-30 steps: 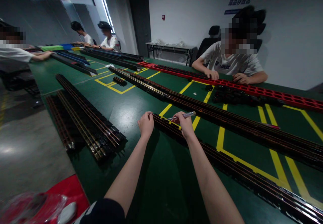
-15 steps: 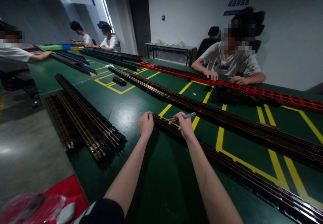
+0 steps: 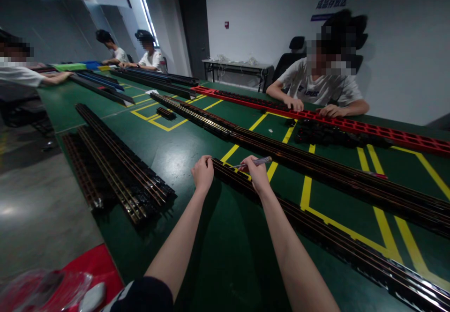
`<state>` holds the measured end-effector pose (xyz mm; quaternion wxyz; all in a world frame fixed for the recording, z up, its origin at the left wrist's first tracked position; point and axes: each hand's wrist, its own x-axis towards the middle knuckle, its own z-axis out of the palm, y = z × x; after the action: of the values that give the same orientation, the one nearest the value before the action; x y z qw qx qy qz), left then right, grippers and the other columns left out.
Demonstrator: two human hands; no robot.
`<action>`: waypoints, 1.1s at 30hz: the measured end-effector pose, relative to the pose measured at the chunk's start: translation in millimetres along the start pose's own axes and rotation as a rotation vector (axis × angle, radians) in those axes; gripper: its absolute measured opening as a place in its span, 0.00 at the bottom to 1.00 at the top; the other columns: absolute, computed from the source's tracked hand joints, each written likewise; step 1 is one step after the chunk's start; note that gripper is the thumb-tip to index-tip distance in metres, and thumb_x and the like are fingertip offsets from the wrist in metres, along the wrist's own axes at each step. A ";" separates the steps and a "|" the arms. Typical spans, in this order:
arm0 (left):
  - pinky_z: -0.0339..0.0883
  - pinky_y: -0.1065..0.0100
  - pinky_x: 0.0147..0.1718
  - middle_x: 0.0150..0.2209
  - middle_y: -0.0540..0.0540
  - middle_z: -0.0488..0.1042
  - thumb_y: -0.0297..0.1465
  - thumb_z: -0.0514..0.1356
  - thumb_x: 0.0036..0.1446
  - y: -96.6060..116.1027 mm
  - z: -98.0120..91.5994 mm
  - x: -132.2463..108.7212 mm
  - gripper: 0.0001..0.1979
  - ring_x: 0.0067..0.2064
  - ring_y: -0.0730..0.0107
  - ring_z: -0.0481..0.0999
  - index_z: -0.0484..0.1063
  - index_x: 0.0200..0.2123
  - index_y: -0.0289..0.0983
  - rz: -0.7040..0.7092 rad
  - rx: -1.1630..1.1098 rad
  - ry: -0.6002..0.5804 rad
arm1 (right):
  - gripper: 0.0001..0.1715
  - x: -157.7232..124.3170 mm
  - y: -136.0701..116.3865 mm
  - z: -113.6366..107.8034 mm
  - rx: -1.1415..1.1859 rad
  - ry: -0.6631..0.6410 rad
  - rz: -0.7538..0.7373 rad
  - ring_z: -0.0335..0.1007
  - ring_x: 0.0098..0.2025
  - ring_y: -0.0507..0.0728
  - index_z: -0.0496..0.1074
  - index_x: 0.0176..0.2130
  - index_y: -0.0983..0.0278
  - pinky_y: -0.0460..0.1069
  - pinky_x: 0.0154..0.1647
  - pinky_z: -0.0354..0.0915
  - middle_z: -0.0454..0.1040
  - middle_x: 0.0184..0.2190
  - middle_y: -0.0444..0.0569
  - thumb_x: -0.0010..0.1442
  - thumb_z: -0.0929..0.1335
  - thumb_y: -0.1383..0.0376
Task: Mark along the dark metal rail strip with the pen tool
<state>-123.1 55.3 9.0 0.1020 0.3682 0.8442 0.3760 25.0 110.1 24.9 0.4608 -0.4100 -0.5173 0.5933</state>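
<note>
In the head view, a long black strip with copper-coloured lines [image 3: 326,227] runs from the table's middle to the lower right. My left hand [image 3: 203,174] is closed at its far left end, with the fingertips pinching that end. My right hand [image 3: 256,174] grips a slim screwdriver [image 3: 263,161] with a pale, see-through handle. Its thin metal shaft points left, low over the strip, toward my left hand. Whether the tip touches the strip is too small to tell. Behind both hands lies another long row of similar black strips [image 3: 281,148].
Several black strips [image 3: 116,162] lie on the green table [image 3: 190,138] at left. Across the table a person [image 3: 319,87] handles a long red frame [image 3: 355,127], with black parts [image 3: 326,134] before it. Other people sit farther back. A red thing with clear plastic [image 3: 63,288] is at lower left.
Both my hands and the screwdriver stay almost in place. Far back, a person's raised hand has come down toward the table.
</note>
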 end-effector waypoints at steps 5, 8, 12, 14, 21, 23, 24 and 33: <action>0.58 0.55 0.54 0.47 0.45 0.73 0.32 0.46 0.61 -1.1 2.6 -0.8 0.15 0.52 0.60 0.70 0.69 0.46 0.40 0.027 -0.015 0.027 | 0.11 -2.2 0.2 -3.1 -0.051 -0.024 -0.025 0.68 0.25 0.50 0.67 0.22 0.66 0.44 0.30 0.65 0.69 0.19 0.43 0.45 0.64 0.59; 0.60 0.56 0.52 0.48 0.42 0.71 0.32 0.49 0.60 -1.5 5.9 -1.3 0.15 0.52 0.59 0.69 0.69 0.47 0.39 0.096 0.016 0.072 | 0.12 -4.7 -0.9 -8.0 -0.076 -0.038 -0.036 0.68 0.26 0.50 0.67 0.23 0.66 0.44 0.31 0.66 0.70 0.20 0.44 0.47 0.64 0.58; 0.61 0.56 0.52 0.49 0.41 0.68 0.33 0.53 0.57 -2.2 10.0 -3.4 0.14 0.52 0.56 0.66 0.71 0.44 0.38 0.226 0.095 0.159 | 0.12 -10.2 -5.7 -19.7 -0.108 -0.062 -0.044 0.68 0.26 0.49 0.67 0.23 0.66 0.44 0.32 0.66 0.70 0.21 0.44 0.47 0.64 0.59; 0.59 0.56 0.54 0.48 0.41 0.69 0.33 0.53 0.57 -2.1 11.0 -5.8 0.13 0.53 0.56 0.64 0.73 0.41 0.38 0.323 0.115 0.187 | 0.12 -13.6 -10.1 -26.4 -0.110 -0.074 -0.032 0.68 0.26 0.49 0.67 0.23 0.66 0.44 0.33 0.66 0.70 0.21 0.44 0.47 0.64 0.59; 0.42 0.55 0.64 0.47 0.47 0.73 0.31 0.49 0.60 2.7 12.3 -15.7 0.13 0.59 0.63 0.62 0.73 0.40 0.40 0.626 0.176 0.023 | 0.11 -22.0 -21.2 -41.5 -0.120 -0.127 0.019 0.68 0.28 0.49 0.68 0.23 0.66 0.44 0.33 0.66 0.71 0.23 0.45 0.46 0.65 0.59; 0.39 0.54 0.65 0.47 0.47 0.74 0.31 0.48 0.61 3.8 12.1 -17.1 0.13 0.59 0.65 0.63 0.72 0.40 0.40 0.646 0.185 -0.025 | 0.12 -22.9 -20.3 -43.2 -0.115 -0.133 0.013 0.68 0.28 0.49 0.68 0.23 0.67 0.44 0.33 0.65 0.71 0.23 0.45 0.46 0.65 0.59; 0.39 0.55 0.65 0.46 0.48 0.74 0.31 0.47 0.61 4.2 11.8 -17.5 0.14 0.58 0.66 0.64 0.72 0.40 0.40 0.649 0.187 -0.050 | 0.12 -23.2 -19.4 -43.8 -0.115 -0.134 0.009 0.68 0.28 0.49 0.68 0.24 0.67 0.43 0.33 0.65 0.71 0.23 0.45 0.46 0.65 0.59; 0.46 0.59 0.62 0.43 0.48 0.75 0.32 0.46 0.62 7.9 8.8 -17.4 0.15 0.52 0.68 0.68 0.73 0.38 0.40 0.633 0.213 -0.111 | 0.11 -21.5 -10.8 -46.0 -0.080 -0.129 -0.007 0.67 0.27 0.49 0.67 0.24 0.67 0.45 0.33 0.65 0.70 0.22 0.44 0.46 0.65 0.60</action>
<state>-102.5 51.5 6.6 -0.0130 0.6408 0.7155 0.2781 75.8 100.5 29.9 0.4119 -0.3873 -0.5704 0.5958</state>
